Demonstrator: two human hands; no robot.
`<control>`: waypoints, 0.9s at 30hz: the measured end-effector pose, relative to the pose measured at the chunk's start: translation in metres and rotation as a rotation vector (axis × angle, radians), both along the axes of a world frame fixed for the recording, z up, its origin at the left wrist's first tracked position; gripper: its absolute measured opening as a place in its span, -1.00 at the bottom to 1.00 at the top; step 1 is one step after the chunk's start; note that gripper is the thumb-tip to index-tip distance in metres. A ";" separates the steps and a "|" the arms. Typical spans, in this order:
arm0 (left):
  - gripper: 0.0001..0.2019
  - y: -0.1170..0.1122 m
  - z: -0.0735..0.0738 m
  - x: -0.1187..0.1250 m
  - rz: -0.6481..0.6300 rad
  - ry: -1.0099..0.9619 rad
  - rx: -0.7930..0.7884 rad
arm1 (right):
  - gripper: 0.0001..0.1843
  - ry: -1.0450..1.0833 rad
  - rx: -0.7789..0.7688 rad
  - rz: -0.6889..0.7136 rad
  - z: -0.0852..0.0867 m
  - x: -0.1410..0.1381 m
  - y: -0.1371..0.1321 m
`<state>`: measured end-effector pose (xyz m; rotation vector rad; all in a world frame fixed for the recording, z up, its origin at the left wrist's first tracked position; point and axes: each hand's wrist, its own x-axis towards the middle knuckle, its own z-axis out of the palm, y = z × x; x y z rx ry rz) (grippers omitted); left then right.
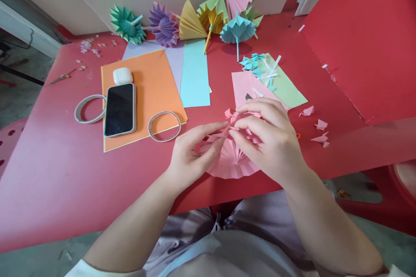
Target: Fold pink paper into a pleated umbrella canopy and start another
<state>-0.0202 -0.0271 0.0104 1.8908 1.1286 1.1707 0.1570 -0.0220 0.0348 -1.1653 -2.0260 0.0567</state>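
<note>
My left hand [191, 151] pinches a small folded pink paper piece [226, 132] between thumb and forefinger. From the other side my right hand [271, 140] grips the same piece with its thumb and forefinger, while its other fingers arch above. Right below both hands a round pleated pink paper disc [234, 168] lies on the red table, partly covered by them. Small pink paper bits [231, 114] lie just beyond the fingertips. The exact shape of the held piece is partly hidden by the fingers.
A phone [120, 110] and white earbud case [122, 76] rest on orange paper [152, 78], tape rolls [164, 126] nearby. Folded paper umbrellas [238, 30] line the back. Scraps [251, 62] lie on green paper [290, 91]; pink pieces [321, 124] sit to the right.
</note>
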 end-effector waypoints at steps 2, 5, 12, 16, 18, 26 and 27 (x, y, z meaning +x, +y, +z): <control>-0.69 0.001 0.000 0.000 -0.020 0.027 0.032 | -0.93 -0.006 -0.001 0.006 0.000 -0.001 0.000; -0.69 0.001 0.000 0.000 -0.048 0.058 0.048 | -0.92 -0.014 -0.002 0.009 0.001 -0.003 0.000; -0.65 0.002 0.002 0.000 -0.077 0.062 0.042 | -0.94 -0.035 0.007 -0.015 0.002 -0.004 0.000; -0.58 0.002 0.001 0.000 -0.085 0.072 0.062 | -0.92 -0.053 0.017 -0.035 0.002 -0.004 -0.001; -0.57 0.002 0.001 0.000 -0.101 0.063 0.066 | -0.92 -0.059 0.025 -0.044 0.003 -0.005 -0.002; -0.60 0.002 0.000 -0.001 -0.122 0.047 0.063 | -0.90 -0.081 0.035 -0.065 0.002 -0.006 -0.001; -0.61 0.002 0.000 -0.001 -0.120 0.051 0.062 | -0.90 -0.080 0.038 -0.068 0.002 -0.006 -0.001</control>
